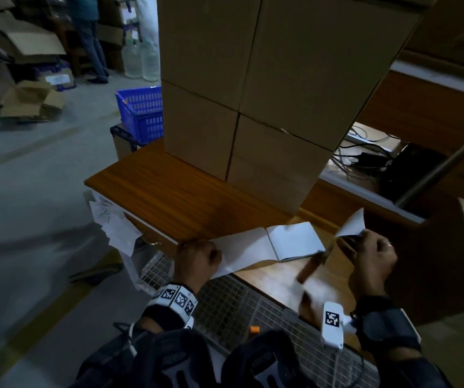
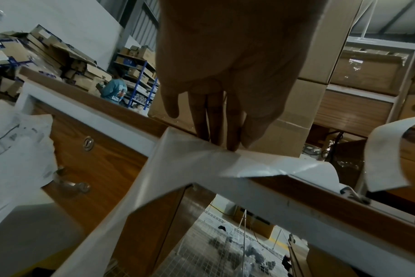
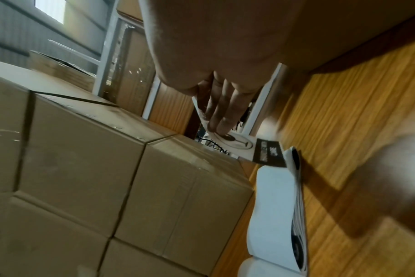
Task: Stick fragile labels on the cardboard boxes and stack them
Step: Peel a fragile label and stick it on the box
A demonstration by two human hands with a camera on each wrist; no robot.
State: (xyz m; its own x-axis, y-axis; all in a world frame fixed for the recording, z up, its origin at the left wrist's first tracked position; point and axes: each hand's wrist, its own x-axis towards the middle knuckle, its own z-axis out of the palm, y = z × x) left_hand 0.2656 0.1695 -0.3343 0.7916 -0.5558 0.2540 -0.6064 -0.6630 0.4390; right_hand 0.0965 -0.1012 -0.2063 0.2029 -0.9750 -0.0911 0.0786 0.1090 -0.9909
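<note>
Left hand [image 1: 197, 257] grip pressing backing strip [image 1: 242, 252], right hand [image 1: 375, 254] pinching label [image 1: 352, 225]

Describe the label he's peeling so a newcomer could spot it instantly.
Start at the tall stack of cardboard boxes on the wooden desk. To its right, the right hand pinches the label. It alone is lifted off the desk; the other white sheets lie flat.

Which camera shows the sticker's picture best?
The right wrist view. There the label shows its printed side, a round glass drawing with a dark strip, pinched by the right hand. The head view shows only its white back. The left wrist view shows a curled white strip, no print.
</note>
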